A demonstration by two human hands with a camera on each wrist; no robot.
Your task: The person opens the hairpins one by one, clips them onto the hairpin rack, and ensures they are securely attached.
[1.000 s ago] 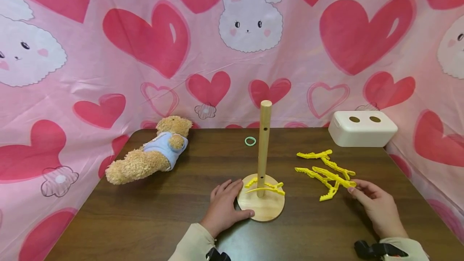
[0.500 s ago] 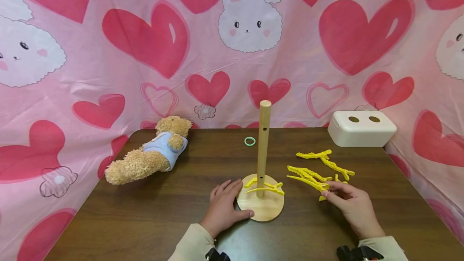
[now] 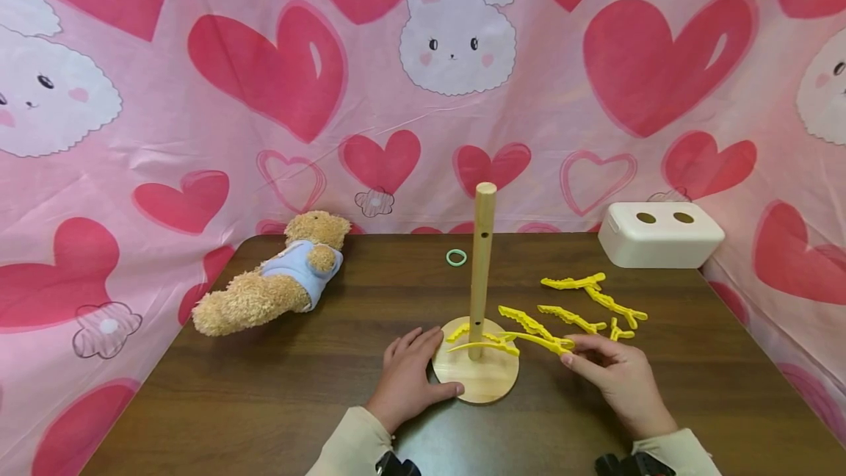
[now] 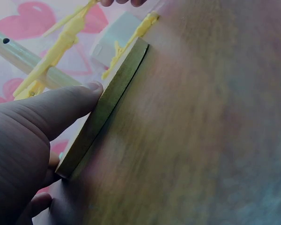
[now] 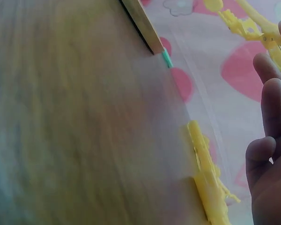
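Observation:
A wooden stand (image 3: pixel 483 263) with an upright post and a round base stands in the middle of the table. My left hand (image 3: pixel 411 382) holds the base's left and front edge, thumb on the near rim; in the left wrist view the thumb lies against the base (image 4: pixel 110 93). One yellow hair clip (image 3: pixel 499 346) is around the post's lower end, its two arms on either side. My right hand (image 3: pixel 624 380) pinches another hair clip (image 3: pixel 545 341) by its tail, jaws spread wide and pointing left to the post. At the right wrist view's edge, that held clip (image 5: pixel 262 36) is partly cut off.
Several loose yellow hair clips (image 3: pixel 571 317) lie on the table right of the stand. A mint green ring (image 3: pixel 456 258) lies behind the post. A teddy bear (image 3: pixel 284 278) lies at the left. The white box (image 3: pixel 651 244) with two holes stands at the back right.
My right hand has moved left, bringing the hair clip from among the loose clips towards the post. The clip's jaws have spread apart. My left hand has stayed on the base.

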